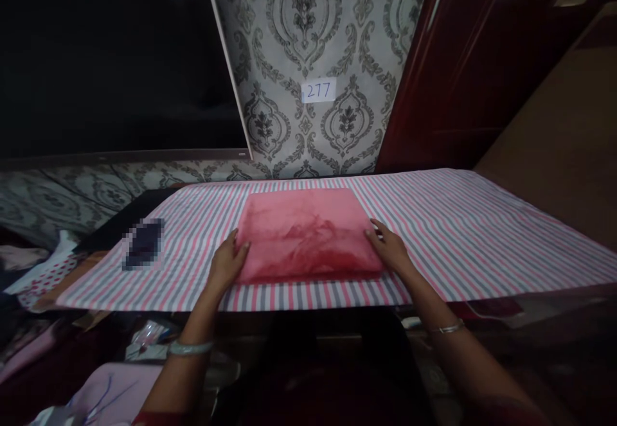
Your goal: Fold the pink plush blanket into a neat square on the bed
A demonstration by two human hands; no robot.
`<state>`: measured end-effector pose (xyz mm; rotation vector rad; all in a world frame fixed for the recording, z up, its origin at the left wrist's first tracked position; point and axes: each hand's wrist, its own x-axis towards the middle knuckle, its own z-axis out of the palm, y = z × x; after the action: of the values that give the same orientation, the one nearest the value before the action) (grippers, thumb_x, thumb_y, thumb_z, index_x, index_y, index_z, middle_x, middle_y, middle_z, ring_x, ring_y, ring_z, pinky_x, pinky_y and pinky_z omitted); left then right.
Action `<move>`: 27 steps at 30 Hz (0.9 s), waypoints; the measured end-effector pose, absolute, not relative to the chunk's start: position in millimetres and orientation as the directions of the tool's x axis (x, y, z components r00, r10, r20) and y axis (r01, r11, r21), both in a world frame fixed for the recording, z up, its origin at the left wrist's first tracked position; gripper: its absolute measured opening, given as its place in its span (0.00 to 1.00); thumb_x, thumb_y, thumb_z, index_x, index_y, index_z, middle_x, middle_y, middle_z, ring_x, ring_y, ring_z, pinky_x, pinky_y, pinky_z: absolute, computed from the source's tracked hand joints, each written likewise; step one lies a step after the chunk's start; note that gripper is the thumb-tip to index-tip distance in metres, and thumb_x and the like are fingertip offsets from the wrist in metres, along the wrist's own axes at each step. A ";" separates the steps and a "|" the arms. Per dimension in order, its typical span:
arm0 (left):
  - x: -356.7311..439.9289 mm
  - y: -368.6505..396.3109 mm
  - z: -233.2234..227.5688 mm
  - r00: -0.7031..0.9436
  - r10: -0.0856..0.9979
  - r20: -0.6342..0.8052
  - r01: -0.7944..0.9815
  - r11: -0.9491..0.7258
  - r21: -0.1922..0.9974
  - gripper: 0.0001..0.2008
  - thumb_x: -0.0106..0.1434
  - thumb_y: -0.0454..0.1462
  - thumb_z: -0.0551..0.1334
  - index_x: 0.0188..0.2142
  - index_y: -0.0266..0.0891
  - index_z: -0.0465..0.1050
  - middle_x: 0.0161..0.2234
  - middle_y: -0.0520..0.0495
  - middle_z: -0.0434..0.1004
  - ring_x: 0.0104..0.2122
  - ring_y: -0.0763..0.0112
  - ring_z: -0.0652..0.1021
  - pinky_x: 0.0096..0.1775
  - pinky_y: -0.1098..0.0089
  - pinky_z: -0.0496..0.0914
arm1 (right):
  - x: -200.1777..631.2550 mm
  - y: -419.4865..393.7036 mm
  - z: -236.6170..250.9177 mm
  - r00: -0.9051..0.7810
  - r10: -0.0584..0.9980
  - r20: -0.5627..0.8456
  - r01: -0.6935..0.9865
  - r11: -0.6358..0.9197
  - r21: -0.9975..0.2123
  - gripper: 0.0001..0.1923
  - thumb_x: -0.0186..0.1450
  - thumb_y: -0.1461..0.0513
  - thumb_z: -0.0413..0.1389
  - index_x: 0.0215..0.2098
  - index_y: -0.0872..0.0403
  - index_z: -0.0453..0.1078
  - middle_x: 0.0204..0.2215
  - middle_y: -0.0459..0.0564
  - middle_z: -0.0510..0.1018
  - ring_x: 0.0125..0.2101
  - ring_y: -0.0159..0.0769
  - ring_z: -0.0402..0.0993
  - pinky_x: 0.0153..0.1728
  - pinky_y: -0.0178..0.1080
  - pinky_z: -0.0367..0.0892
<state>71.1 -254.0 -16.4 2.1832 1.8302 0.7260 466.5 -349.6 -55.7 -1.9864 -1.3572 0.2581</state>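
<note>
A pink plush blanket (308,233), folded into a thick rectangle, lies flat on the striped cloth (448,220). Its nap shows darker red smears across the near half. At the blanket's left edge is my left hand (229,259), thumb on the near left corner and fingers along the side. My right hand (389,246) takes the right edge the same way, its thumb on top. Both hands grip the blanket from its sides; the undersides of the fingers are hidden.
A pixelated dark rectangular thing (143,244) lies on the cloth at left. Behind the table are a large dark screen (116,60), patterned wallpaper with a paper label (319,90) marked 277, and a dark red door (463,66). Clutter (53,278) sits lower left.
</note>
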 end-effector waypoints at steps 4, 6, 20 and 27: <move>56.9 -264.2 -17.9 0.012 0.994 0.110 0.786 -0.077 0.613 0.30 0.59 0.56 0.55 0.44 0.33 0.76 0.36 0.39 0.81 0.40 0.53 0.80 0.41 0.62 0.73 | 467.4 -373.6 -60.2 0.455 0.881 0.127 0.640 -0.225 -0.735 0.25 0.67 0.49 0.49 0.48 0.56 0.77 0.43 0.57 0.82 0.45 0.47 0.77 0.46 0.43 0.69; 55.7 -265.5 -16.8 0.004 0.998 0.068 0.722 -0.049 0.690 0.31 0.55 0.59 0.58 0.41 0.34 0.75 0.34 0.41 0.80 0.38 0.54 0.80 0.40 0.63 0.72 | 465.3 -377.7 -58.9 0.428 0.895 0.126 0.637 -0.200 -0.744 0.24 0.65 0.47 0.50 0.42 0.55 0.78 0.38 0.55 0.83 0.42 0.47 0.77 0.42 0.42 0.69; 50.7 -264.3 -13.7 0.042 0.999 0.005 0.661 -0.031 0.749 0.24 0.52 0.57 0.63 0.33 0.37 0.74 0.32 0.43 0.79 0.38 0.56 0.79 0.39 0.63 0.72 | 470.2 -388.9 -57.9 0.500 0.861 0.090 0.441 -0.164 -0.882 0.21 0.63 0.51 0.53 0.44 0.56 0.77 0.41 0.56 0.82 0.43 0.45 0.77 0.48 0.44 0.68; 55.2 -240.2 -7.3 0.046 0.980 -0.194 0.485 0.148 0.862 0.37 0.54 0.53 0.68 0.55 0.31 0.69 0.55 0.30 0.75 0.52 0.50 0.77 0.51 0.57 0.73 | 459.6 -374.7 -41.4 0.388 0.920 -0.060 0.276 -0.178 -0.944 0.20 0.64 0.51 0.55 0.44 0.57 0.76 0.42 0.56 0.83 0.42 0.47 0.78 0.47 0.46 0.71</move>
<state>55.2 -240.2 -7.3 1.4611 1.5660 0.7268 459.6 -374.7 -41.4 -1.6840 -1.0655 0.8368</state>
